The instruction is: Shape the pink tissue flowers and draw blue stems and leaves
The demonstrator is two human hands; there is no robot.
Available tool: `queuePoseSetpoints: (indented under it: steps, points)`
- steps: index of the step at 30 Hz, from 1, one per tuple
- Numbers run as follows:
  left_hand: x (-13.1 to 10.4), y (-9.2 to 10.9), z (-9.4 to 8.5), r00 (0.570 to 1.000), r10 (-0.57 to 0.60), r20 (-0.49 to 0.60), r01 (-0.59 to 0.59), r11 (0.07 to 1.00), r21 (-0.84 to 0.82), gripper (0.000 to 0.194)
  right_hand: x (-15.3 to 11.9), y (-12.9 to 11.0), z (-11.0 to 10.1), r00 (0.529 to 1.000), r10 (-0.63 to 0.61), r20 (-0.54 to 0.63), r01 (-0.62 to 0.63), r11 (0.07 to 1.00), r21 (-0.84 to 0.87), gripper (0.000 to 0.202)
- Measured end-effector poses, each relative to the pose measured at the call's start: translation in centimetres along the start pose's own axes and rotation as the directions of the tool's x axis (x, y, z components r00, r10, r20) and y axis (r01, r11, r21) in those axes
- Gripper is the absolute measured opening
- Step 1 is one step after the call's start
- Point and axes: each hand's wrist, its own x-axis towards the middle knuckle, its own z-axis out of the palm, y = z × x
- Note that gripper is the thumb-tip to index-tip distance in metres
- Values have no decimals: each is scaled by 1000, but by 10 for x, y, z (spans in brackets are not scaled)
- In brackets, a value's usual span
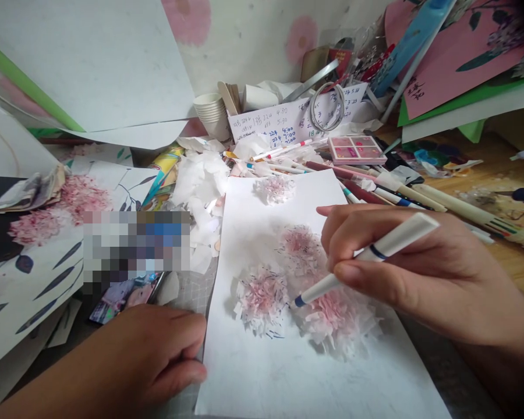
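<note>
My right hand [393, 256] is closed round a white felt-tip pen [325, 288] with dark blue bands. The pen slants down to the left, its tip between two pink-and-white tissue-paper flowers. One flower [262, 297] lies to the left of the tip, with short dark blue strokes round its edge. A larger flower [332, 317] sits to the right, partly under the hand. Behind them are a third flower [300, 244] and a small one [276, 190] at the top of the white paper sheet [253, 378]. My left hand [170, 349], loosely curled, rests at the sheet's left edge.
A phone [131, 294], partly blurred out, lies left of the sheet, beside a finished flower picture [76, 250]. Scraps of white tissue [201, 186] heap behind it. Several pens, a pink palette [357, 149] and stacked paper cups [212, 115] crowd the back.
</note>
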Motion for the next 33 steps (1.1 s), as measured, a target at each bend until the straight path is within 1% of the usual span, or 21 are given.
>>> queuePoseSetpoints:
  steps: [2,5,7,9,11,13,16,18,20,24,28,31,33]
  points:
    - [0,1,-2,1000,-4,23,4,1000,0,29,-1,0,1,999,5,-32,-4,1000,30,14]
    - [1,0,-3,999,-1,42,1,1000,4,28,-1,-1,2,1000,-27,14,27,1000,-7,16]
    - [3,-3,-3,998,11,66,-12,1000,13,29,-1,-1,2,999,-18,34,18,1000,-18,20]
    - [4,-8,-1,994,40,98,-41,999,15,30,-2,0,1,1000,3,0,-3,1000,9,19]
    - [5,-12,1,992,61,114,-63,998,10,30,-3,0,1,999,3,-34,-2,999,33,15]
    - [5,-14,2,992,62,111,-64,998,9,30,-2,1,1,1000,-9,-19,10,1000,15,13]
    - [5,-11,3,993,49,112,-51,999,9,28,-2,1,2,1000,-22,22,23,1000,-18,18]
    - [5,-8,2,993,40,114,-41,999,7,25,-2,1,1,1000,-25,-4,25,1000,-8,19]
    - [5,-5,1,993,34,112,-35,999,7,24,-1,2,1,999,-28,-27,28,1000,0,16]
    - [4,-4,0,993,34,113,-34,999,-7,23,0,3,0,998,-49,34,50,998,-37,15]
    - [3,-3,-1,996,33,87,-31,999,-18,21,1,2,-1,999,-45,0,45,999,-18,17]
    - [2,3,-3,995,12,95,-11,1000,-14,18,-1,1,-1,997,-61,57,63,997,-46,19]
    - [1,8,-5,995,-8,103,9,1000,-17,17,-3,3,-1,997,-66,46,69,995,-76,18]
